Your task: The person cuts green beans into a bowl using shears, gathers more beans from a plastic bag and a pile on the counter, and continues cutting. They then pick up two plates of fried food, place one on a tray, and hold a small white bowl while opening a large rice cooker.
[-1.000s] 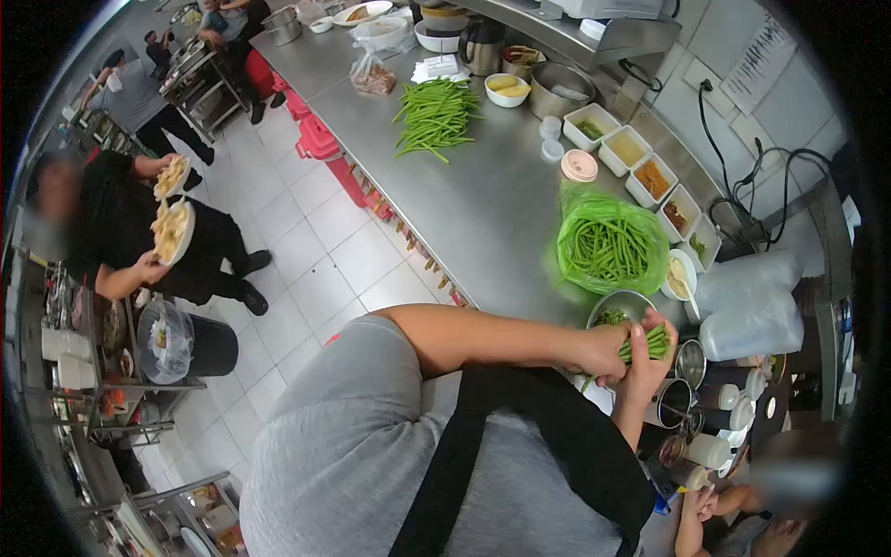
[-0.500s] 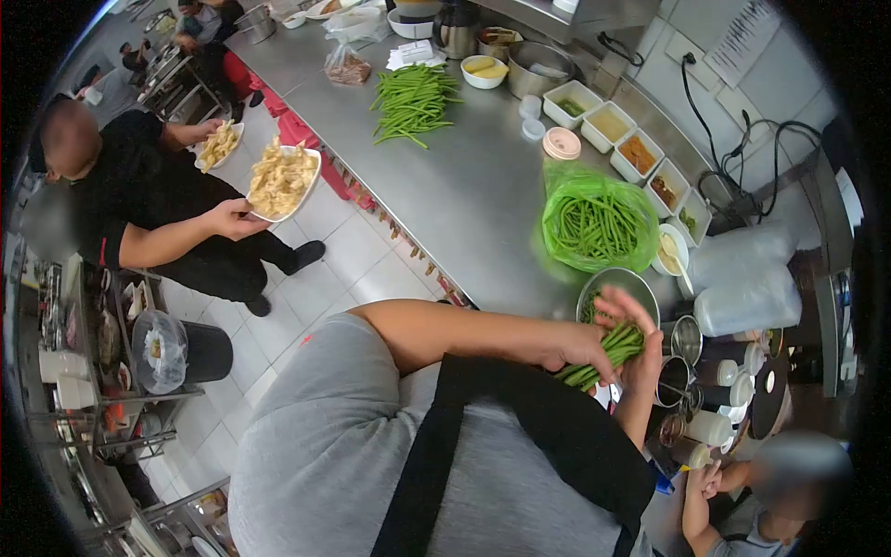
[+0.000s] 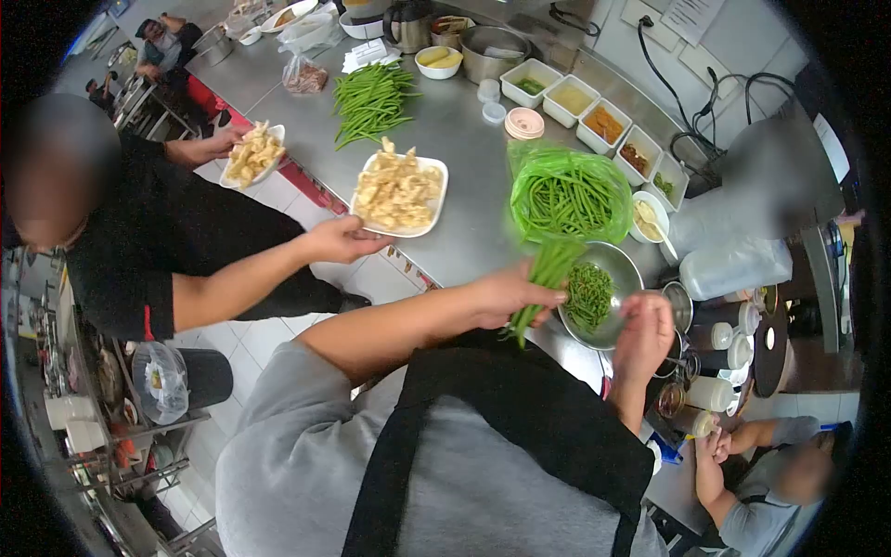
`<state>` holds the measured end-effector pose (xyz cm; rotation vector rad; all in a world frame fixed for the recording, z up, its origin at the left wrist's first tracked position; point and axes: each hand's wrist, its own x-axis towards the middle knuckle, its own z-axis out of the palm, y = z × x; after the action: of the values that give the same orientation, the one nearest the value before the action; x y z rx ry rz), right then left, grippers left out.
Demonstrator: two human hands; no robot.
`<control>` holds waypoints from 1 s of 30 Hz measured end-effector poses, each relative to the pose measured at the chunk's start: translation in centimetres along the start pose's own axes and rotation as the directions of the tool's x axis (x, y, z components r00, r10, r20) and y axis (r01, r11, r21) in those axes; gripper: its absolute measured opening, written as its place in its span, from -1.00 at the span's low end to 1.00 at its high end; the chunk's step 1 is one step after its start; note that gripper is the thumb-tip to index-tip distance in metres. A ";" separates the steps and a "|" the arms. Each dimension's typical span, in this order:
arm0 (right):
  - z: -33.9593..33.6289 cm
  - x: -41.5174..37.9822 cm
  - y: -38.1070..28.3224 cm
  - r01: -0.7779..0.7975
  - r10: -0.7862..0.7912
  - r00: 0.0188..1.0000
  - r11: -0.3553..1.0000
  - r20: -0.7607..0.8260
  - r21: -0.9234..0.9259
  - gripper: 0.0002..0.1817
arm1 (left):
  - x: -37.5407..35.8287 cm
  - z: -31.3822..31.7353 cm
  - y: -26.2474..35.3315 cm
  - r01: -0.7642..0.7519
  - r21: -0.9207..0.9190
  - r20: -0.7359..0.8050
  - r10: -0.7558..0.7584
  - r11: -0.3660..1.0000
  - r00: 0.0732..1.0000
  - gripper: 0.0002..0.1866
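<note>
My left hand [image 3: 510,295] is closed around a bundle of long green beans [image 3: 554,269], slightly blurred, beside the rim of a metal bowl [image 3: 628,269]. Short cut pieces of green bean [image 3: 588,295] lie inside that bowl. At the bowl's near right edge is my right hand [image 3: 643,334], its fingers curled in; whether something sits in them is hidden. Just beyond the bowl, an open green plastic bag [image 3: 520,221] holds many whole green beans [image 3: 571,197].
On the left, a co-worker in black holds a white dish [image 3: 436,223] of pale food over the counter edge, near my left arm, and a second dish [image 3: 251,156]. Loose green beans [image 3: 373,100] lie farther back. Sauce containers [image 3: 605,128] line the wall. Another person sits lower right.
My left hand has carried the bean bundle left, away from my right hand, whose fingers have gone from spread to curled. The co-worker's dishes have moved right, closer to me.
</note>
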<state>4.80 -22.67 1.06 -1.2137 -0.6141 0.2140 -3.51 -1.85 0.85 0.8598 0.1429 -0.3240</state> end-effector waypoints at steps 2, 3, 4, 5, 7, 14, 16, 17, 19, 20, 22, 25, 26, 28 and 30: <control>0.8 -0.6 -0.2 -0.275 0.265 0.947 0.961 0.182 0.030 -0.72 | -2.2 -0.3 0.6 0.011 0.007 -0.044 -0.010 1.000 0.999 -0.74; 3.1 -0.7 -0.5 -0.477 0.463 0.857 0.879 0.227 0.006 -0.71 | -2.9 -0.7 0.5 -0.015 0.011 -0.082 0.015 1.000 0.997 -0.75; 4.8 -0.5 0.0 -0.600 0.575 0.763 0.800 0.294 -0.008 -0.69 | -3.6 -1.1 0.1 -0.036 0.018 -0.116 0.038 0.999 0.993 -0.76; 6.3 -0.1 0.7 -0.707 0.668 0.654 0.706 0.356 -0.026 -0.67 | -4.3 -1.3 -0.1 -0.055 0.030 -0.146 0.058 0.998 0.988 -0.78; 8.1 0.1 5.0 -0.757 0.714 0.641 0.649 0.282 0.080 -0.60 | -5.9 -1.4 0.2 -0.055 -0.031 -0.243 0.046 0.998 0.969 -0.82; 11.8 4.8 14.4 -0.764 0.779 0.619 0.567 0.102 0.309 -0.61 | -10.4 -2.7 1.2 -0.144 -0.049 -0.459 0.106 0.988 0.882 -0.86; 12.7 5.2 16.8 -0.724 0.747 0.647 0.538 0.154 0.433 -0.61 | -10.7 -3.9 1.3 -0.165 -0.038 -0.473 0.127 0.986 0.872 -0.85; 12.9 5.2 18.6 -0.684 0.686 0.701 0.569 0.195 0.456 -0.59 | -10.8 -4.7 1.3 -0.174 -0.039 -0.481 0.134 0.984 0.866 -0.86; 14.0 5.4 16.0 -0.631 0.706 0.684 0.446 0.184 0.635 -0.58 | -10.9 -4.9 1.8 -0.198 -0.024 -0.467 0.164 0.980 0.869 -0.88; 14.8 5.1 15.5 -0.593 0.739 0.654 0.366 0.163 0.717 -0.58 | -10.9 -5.6 1.9 -0.207 -0.033 -0.449 0.171 0.978 0.877 -0.89; 15.4 2.6 15.6 -0.512 0.678 0.712 0.324 0.182 0.796 -0.58 | -11.2 -6.6 2.4 -0.218 -0.037 -0.440 0.180 0.975 0.880 -0.89; 16.5 1.5 17.6 -0.544 0.674 0.712 0.350 0.198 0.763 -0.62 | -12.2 -6.7 3.1 -0.226 -0.012 -0.436 0.198 0.974 0.878 -0.89; 17.0 2.1 17.9 -0.521 0.673 0.731 0.445 0.112 0.728 -0.63 | -12.6 -6.9 3.1 -0.224 -0.008 -0.431 0.199 0.974 0.880 -0.89; 17.5 3.7 17.8 -0.467 0.636 0.772 0.578 -0.010 0.669 -0.66 | -13.7 -7.4 2.8 -0.214 -0.007 -0.417 0.192 0.977 0.889 -0.89; 16.9 5.1 16.9 -0.521 0.679 0.732 0.602 -0.045 0.604 -0.65 | -14.7 -7.6 2.7 -0.207 -0.013 -0.403 0.184 0.978 0.896 -0.89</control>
<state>2.51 -0.68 -9.27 -0.8042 0.1546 0.7474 -16.43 8.81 1.60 0.8691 0.4422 0.0504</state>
